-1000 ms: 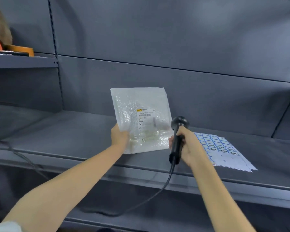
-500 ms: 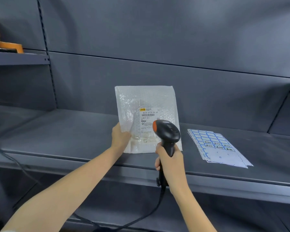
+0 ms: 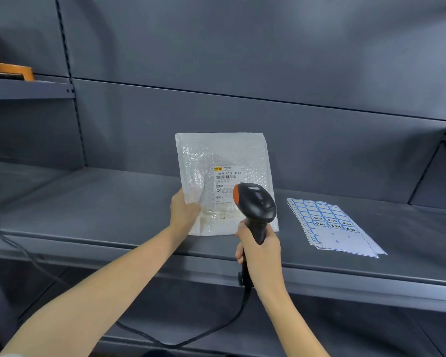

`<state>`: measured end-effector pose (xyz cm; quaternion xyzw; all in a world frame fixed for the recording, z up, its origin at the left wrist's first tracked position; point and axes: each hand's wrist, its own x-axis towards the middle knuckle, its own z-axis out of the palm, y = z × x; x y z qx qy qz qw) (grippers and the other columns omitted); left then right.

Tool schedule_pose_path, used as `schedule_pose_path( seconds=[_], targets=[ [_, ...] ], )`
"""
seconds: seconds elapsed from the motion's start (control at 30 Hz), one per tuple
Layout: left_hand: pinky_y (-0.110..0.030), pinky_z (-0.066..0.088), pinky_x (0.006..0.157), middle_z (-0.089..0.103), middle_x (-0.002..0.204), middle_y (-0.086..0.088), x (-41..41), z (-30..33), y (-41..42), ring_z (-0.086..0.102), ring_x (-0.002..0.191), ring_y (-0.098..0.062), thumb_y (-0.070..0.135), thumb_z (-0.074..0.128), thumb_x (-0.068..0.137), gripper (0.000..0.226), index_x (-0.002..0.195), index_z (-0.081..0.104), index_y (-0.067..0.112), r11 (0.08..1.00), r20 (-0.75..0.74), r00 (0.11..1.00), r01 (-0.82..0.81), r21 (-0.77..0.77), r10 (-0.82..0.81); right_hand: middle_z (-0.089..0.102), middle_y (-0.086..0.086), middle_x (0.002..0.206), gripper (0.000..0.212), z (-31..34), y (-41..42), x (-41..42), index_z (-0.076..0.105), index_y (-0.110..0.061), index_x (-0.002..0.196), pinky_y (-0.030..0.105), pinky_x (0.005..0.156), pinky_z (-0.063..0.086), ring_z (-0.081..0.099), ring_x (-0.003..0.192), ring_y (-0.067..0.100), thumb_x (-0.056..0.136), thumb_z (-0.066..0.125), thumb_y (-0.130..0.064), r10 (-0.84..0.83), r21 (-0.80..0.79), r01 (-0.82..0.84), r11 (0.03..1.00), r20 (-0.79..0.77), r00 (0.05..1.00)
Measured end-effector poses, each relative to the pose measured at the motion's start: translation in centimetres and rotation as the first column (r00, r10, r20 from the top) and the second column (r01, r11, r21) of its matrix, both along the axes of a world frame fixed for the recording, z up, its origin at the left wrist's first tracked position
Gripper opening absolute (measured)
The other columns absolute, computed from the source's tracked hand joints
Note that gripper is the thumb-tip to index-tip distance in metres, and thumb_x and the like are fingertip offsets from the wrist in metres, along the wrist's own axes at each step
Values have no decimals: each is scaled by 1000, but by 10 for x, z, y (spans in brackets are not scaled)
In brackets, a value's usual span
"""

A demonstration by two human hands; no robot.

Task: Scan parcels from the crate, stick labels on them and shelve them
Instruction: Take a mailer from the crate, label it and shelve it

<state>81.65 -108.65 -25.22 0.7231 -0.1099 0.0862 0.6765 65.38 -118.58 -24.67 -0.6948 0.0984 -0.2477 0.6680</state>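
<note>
A white bubble-wrap parcel [image 3: 216,161] with a printed barcode label [image 3: 227,188] stands upright above the grey shelf [image 3: 101,202]. My left hand [image 3: 184,210] grips its lower left edge. My right hand [image 3: 258,249] grips the handle of a black barcode scanner [image 3: 255,202] with an orange tip; the scanner head sits just in front of the parcel's label and covers its lower right part. Sheets of blue-bordered stickers [image 3: 330,222] lie flat on the shelf to the right of the parcel.
The scanner's black cable [image 3: 191,340] loops down below the shelf's front edge. Another cable [image 3: 23,251] hangs at the left. A higher shelf [image 3: 26,86] at upper left carries an orange-brown object [image 3: 13,69]. Grey back panels close off the rear.
My right hand turned the scanner from beside the parcel to in front of its label, head pointing at it. The parcel stayed upright in my left hand.
</note>
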Motion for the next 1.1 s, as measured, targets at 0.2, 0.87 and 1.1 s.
schedule_pose_path(
  seconds=[0.2, 0.87, 1.1],
  targets=[
    [-29, 48, 72, 63, 89, -1, 7, 1, 6, 60, 85, -20, -13, 43, 82, 34, 98, 62, 10, 998, -108, 994, 10, 66, -3, 51, 2, 56, 10, 8, -31, 11, 54, -15, 95, 24, 50, 41, 46, 46, 12, 89, 59, -21, -70, 30, 71, 997, -25, 997],
    [-39, 39, 97, 40, 139, -15, 38, 12, 45, 43, 123, -33, 10, 54, 87, 56, 138, 34, 4, 858, -217, 973, 45, 511, 79, 49, 21, 121, 48, -15, -114, 112, 43, 5, 120, 39, 88, 45, 51, 109, 36, 87, 61, -25, -478, -792, 120, 598, -233, 847],
    [-29, 32, 95, 33, 148, -10, 33, -5, 24, 32, 136, -25, 31, 73, 83, 81, 143, 28, 0, 878, -226, 974, 116, 464, -9, 55, 15, 113, 40, -18, -127, 124, 51, 0, 112, 32, 83, 34, 44, 110, 31, 89, 55, -33, -608, -926, 77, 370, -179, 773]
  ],
)
